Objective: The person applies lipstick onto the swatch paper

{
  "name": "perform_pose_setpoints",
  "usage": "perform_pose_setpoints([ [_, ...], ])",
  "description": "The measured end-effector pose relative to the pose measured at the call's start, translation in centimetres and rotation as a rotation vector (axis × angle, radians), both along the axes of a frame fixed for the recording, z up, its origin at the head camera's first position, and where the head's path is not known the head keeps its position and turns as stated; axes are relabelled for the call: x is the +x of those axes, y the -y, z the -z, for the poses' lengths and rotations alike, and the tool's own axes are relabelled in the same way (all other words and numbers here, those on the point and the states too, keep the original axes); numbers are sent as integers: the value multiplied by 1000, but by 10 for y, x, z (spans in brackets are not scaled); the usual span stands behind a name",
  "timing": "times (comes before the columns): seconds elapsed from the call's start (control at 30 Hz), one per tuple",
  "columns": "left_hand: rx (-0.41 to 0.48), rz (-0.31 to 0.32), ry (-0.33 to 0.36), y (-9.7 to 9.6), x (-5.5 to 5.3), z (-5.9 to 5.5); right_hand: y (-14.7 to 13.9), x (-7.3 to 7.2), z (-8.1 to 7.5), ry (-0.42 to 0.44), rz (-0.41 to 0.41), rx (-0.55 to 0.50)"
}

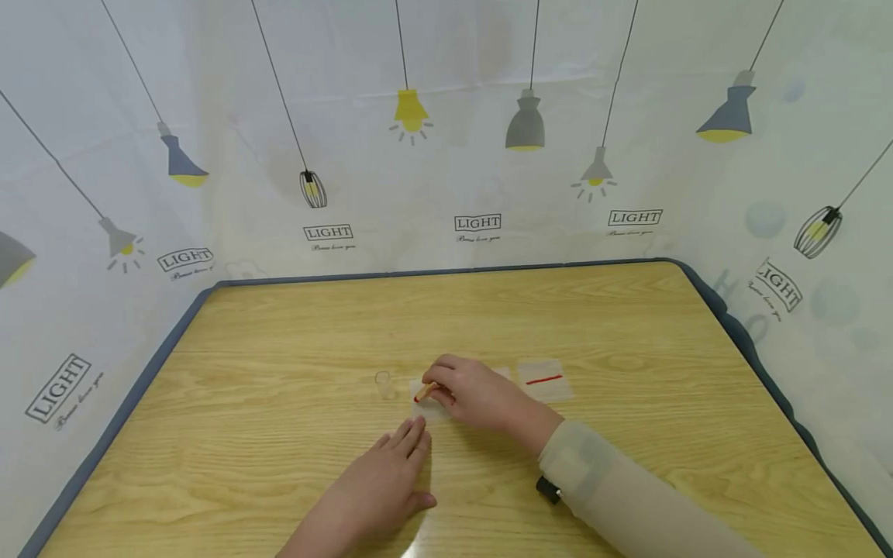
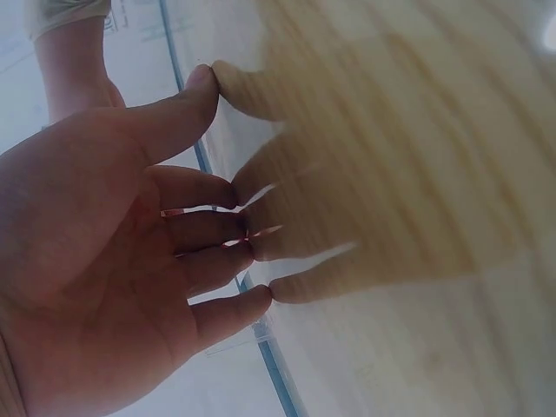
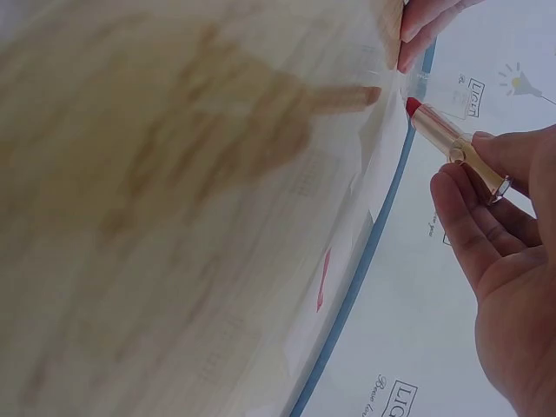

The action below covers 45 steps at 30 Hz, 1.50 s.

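My right hand point(image 1: 477, 393) pinches a lipstick point(image 3: 439, 130) with a gold case between thumb and fingers. Its bare red tip points down and left, close over a small white paper square point(image 1: 427, 411). Part of that square is hidden by the hand. My left hand point(image 1: 380, 482) lies palm down with straight fingers, fingertips right at the near edge of the square. In the left wrist view, those fingertips meet the glossy tabletop. To the left of the square is a small clear cap point(image 1: 384, 385).
Right of my right hand lies another white square point(image 1: 546, 368) with a red line drawn across it. A further pale square point(image 1: 503, 373) shows partly behind that hand. The wooden table point(image 1: 279, 333) has a dark blue edge point(image 1: 446, 270), with a lamp-printed cloth rising beyond it.
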State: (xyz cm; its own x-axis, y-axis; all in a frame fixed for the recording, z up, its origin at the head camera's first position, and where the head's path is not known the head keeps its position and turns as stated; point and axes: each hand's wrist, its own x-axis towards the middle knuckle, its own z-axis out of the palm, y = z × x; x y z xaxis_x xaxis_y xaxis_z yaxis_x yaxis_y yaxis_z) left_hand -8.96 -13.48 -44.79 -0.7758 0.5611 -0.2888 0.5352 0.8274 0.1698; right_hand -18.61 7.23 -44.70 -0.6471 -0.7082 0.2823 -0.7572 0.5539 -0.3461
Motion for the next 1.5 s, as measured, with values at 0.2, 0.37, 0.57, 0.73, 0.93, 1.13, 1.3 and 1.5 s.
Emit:
perform_pose_setpoints([
  [0.2,7,3,-5,0,0,0,2,0,1,14,-8,11],
  [0.37,11,4,-11,0,0,1,4,0,3,8,-8,14],
  [0.57,21,-3,6,0,0,0,5,-1,6,-14,-13,33],
  [0.73,27,-1,4,1,-1,0,5,-1,7,-10,-12,45],
  [0.93,30,-3,7,1,-1,-1,5,-1,5,8,-4,53],
  [1.13,43,0,4,1,-1,-1,4,0,4,8,-2,55],
  [1.3,52,-3,13,1,0,-1,1,-1,3,46,22,69],
  [1.5,53,-5,20,1,0,-1,-7,-1,3,60,45,74],
])
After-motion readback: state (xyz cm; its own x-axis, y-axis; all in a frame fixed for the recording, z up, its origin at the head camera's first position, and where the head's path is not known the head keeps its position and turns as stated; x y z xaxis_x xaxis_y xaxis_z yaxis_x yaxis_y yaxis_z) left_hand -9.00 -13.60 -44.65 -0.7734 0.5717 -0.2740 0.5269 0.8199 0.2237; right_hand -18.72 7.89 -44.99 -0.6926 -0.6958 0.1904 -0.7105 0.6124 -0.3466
